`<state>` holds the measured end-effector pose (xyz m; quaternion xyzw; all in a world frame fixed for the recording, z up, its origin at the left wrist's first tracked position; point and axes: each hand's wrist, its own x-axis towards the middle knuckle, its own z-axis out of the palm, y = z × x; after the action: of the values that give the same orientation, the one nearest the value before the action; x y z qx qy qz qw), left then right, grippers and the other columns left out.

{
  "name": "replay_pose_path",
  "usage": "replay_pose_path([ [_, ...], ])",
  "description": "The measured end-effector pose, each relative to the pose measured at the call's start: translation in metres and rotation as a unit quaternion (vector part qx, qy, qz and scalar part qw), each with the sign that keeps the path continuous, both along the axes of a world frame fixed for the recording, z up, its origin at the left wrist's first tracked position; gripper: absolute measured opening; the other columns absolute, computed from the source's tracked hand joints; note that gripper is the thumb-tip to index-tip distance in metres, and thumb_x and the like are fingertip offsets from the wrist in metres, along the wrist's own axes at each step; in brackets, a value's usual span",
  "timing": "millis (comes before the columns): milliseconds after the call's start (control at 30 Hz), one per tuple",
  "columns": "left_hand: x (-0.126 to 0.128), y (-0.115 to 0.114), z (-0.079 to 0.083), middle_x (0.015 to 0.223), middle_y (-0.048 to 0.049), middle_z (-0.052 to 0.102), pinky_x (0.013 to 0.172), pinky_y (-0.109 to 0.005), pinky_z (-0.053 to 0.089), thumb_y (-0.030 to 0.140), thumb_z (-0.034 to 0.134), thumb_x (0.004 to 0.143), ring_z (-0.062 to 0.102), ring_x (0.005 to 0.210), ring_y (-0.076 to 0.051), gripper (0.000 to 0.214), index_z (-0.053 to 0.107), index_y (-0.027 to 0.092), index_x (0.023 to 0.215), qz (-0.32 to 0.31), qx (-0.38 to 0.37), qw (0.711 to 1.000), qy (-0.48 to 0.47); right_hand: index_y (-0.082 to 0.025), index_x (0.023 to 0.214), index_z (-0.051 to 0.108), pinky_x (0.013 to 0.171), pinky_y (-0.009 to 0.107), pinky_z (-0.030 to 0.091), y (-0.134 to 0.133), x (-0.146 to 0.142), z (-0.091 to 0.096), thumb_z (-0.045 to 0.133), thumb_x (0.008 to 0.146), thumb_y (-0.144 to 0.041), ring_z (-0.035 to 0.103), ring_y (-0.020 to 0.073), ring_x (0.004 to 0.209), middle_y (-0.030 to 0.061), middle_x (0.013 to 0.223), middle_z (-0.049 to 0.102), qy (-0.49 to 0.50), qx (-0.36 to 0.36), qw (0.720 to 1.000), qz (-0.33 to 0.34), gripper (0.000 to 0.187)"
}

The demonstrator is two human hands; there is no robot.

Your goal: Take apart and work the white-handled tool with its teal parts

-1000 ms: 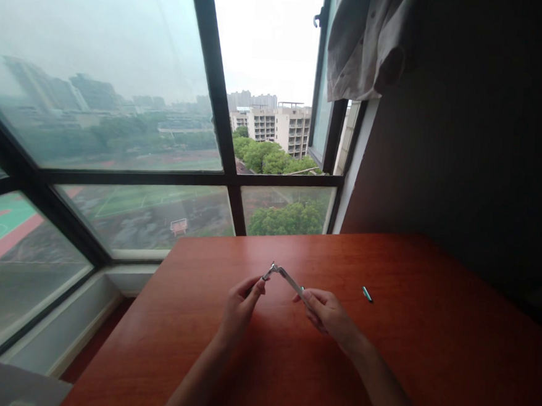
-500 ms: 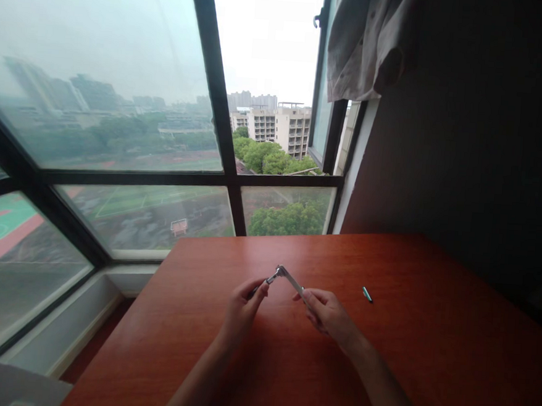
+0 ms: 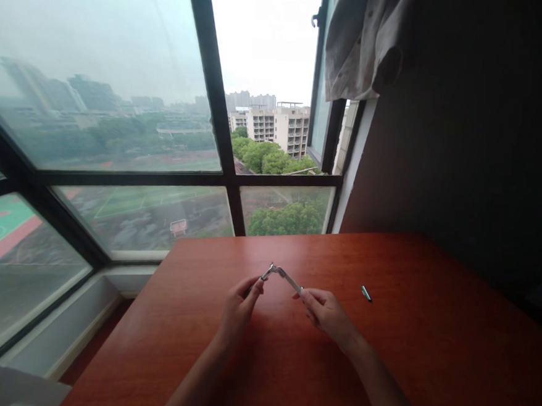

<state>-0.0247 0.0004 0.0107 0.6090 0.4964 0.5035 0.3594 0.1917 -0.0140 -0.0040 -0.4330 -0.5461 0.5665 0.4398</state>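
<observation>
My left hand (image 3: 238, 306) is closed, thumb against fingers, around the dark lower part of a slim silver-tipped tool (image 3: 267, 272). This tool slants up to the right, and its exact kind is too small to make out. My right hand (image 3: 326, 312) is wrapped round a flat silver bar that looks like a wrench (image 3: 290, 280), slanting up to the left. The far ends of the two meet above the table, between my hands, in an upside-down V. Whether they are joined or only touching, I cannot tell. My fingers hide the lower ends.
A short teal pen-like stick (image 3: 366, 294) lies on the reddish-brown wooden table (image 3: 186, 358), right of my right hand. Beyond the table's far edge stand windows with dark frames (image 3: 138, 178). A grey garment (image 3: 363, 48) hangs at upper right, beside a dark wall (image 3: 446, 147).
The meeting ends have shifted slightly left, and the silver tip from my left hand now pokes out past the bar's end. Both hands keep their hold; the left has moved slightly left.
</observation>
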Motion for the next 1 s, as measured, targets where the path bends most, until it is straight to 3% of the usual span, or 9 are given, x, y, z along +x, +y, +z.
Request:
replay_pose_path([
  [267,0.003,-0.001,-0.004,0.068,-0.0012,0.056,0.058,-0.022,0.037,0.043,0.058,0.085,0.049,0.065,-0.015,0.032,0.072,0.014,0.088,-0.054,0.011,0.998,0.032,-0.011,0.094,0.066,0.037,0.02,0.021,0.0,0.001,0.001,0.05,0.086,-0.058,0.028,0.0062,0.039,-0.0084,0.047,0.035,-0.016,0.015,1.0,-0.016,0.05],
  [500,-0.001,0.001,-0.002,0.07,-0.0018,0.056,0.06,-0.023,0.038,0.044,0.057,0.085,0.05,0.067,-0.016,0.034,0.071,0.013,0.092,-0.002,0.009,1.0,0.01,-0.011,0.093,0.066,0.036,0.019,0.02,-0.002,0.0,0.005,0.051,0.086,-0.057,0.028,0.0058,0.039,-0.0085,0.047,0.035,-0.005,0.014,1.0,-0.004,0.049],
  [767,0.003,-0.001,-0.004,0.069,-0.0015,0.055,0.06,-0.023,0.037,0.042,0.057,0.086,0.047,0.066,-0.015,0.032,0.071,0.014,0.087,-0.061,0.019,0.997,0.032,-0.01,0.097,0.065,0.033,0.018,0.02,-0.004,0.001,0.012,0.051,0.084,-0.06,0.027,0.0048,0.034,-0.0096,0.045,0.037,0.002,-0.02,1.0,0.0,0.053],
  [1000,0.006,-0.004,0.003,0.07,-0.0032,0.059,0.061,-0.024,0.04,0.044,0.059,0.084,0.052,0.068,-0.017,0.034,0.072,0.013,0.09,-0.019,0.025,0.999,0.014,-0.011,0.1,0.065,0.031,0.018,0.018,-0.006,0.001,0.012,0.052,0.081,-0.064,0.026,0.0037,0.032,-0.0096,0.047,0.038,0.015,-0.05,0.998,0.018,0.057],
])
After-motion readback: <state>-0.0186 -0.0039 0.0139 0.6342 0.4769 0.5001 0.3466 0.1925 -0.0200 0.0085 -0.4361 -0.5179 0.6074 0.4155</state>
